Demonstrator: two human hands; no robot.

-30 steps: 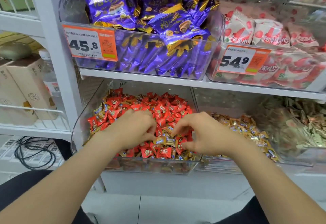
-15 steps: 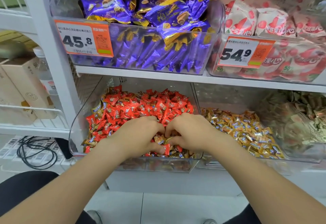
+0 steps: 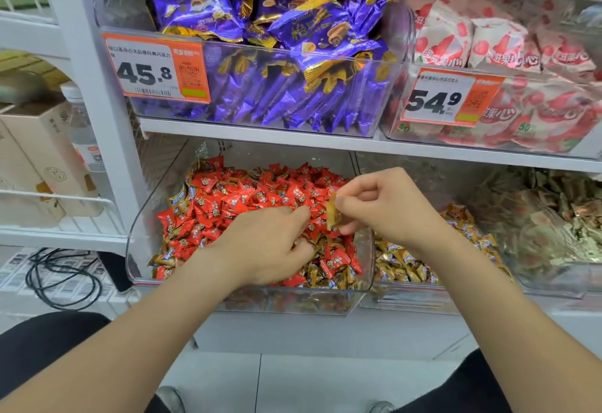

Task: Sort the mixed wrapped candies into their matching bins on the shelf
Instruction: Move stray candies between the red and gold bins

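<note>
Seen from a head camera looking down at a white shelf of sweets. The person's right hand holds one small gold-wrapped candy in the air, just above a clear plastic bin heaped with red-wrapped candies. The fingers and thumb are clamped on the right edge of the wrapper, so the candy hangs upright between them.

The left hand rests palm down on the red heap, its fingers curled into the pile. Whether they grip a candy cannot be told.

To the right, touching the red bin, stands a neighbouring clear bin of gold candies, which looks to be where the held piece belongs. More stray gold pieces lie mixed in along the front of the red bin.

The candy is probably very light, with a thin, crinkly, glossy wrapper that can slip. A pinch on the flat sealed edge, as here, should hold it for a short carry. A grip across the firmer middle would be surer. The pile is loose, so pieces shift and slide when one is picked out. A candy dropped from here would likely land back among the red ones.
</note>
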